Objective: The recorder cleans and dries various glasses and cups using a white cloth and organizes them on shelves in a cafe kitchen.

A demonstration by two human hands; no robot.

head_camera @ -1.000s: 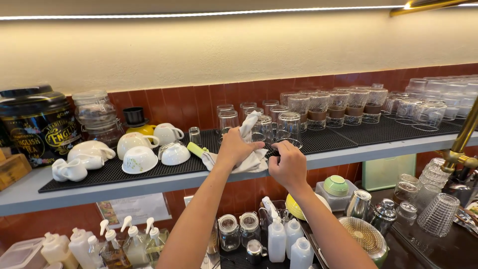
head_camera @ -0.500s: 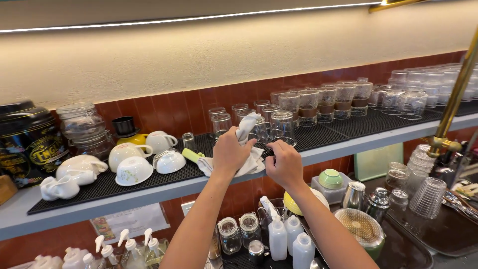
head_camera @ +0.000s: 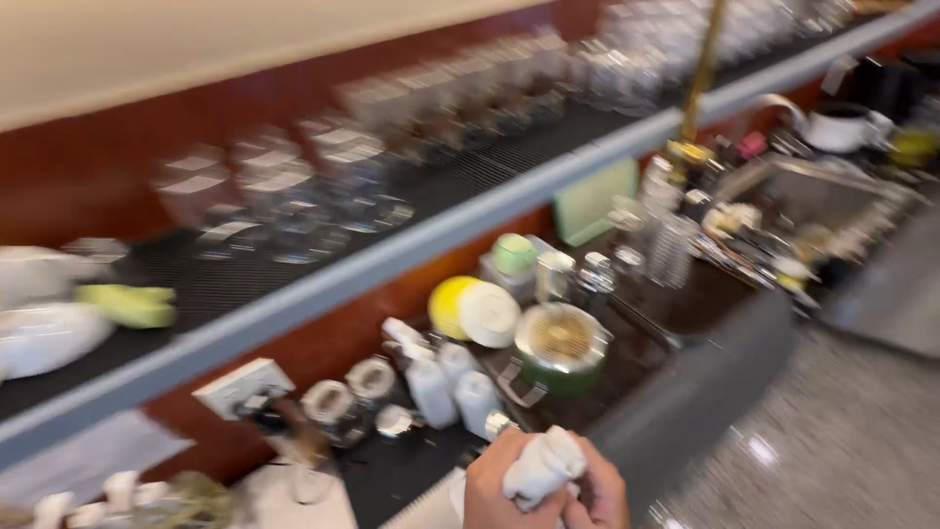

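Note:
The picture is blurred by motion. My left hand [head_camera: 494,490] and my right hand [head_camera: 599,498] are pressed together at the bottom edge, low in front of the counter. Both are closed around a bunched white cloth [head_camera: 541,465] that sticks up between them. Whether anything is wrapped inside the cloth cannot be made out. The nearest things are white squeeze bottles [head_camera: 431,387] and a green bowl with a round metal strainer [head_camera: 560,345] on the lower counter just beyond my hands.
A long shelf with a black mat [head_camera: 470,171] carries rows of upturned glasses [head_camera: 392,108] and white cups [head_camera: 44,333] at the left. A brass tap post [head_camera: 705,69], a sink [head_camera: 813,191] and a white kettle [head_camera: 837,125] stand at the right. Grey floor [head_camera: 832,441] lies lower right.
My hands have come down from the shelf to the bottom of the view, with the cloth now bunched between them. The view has swung right and tilted.

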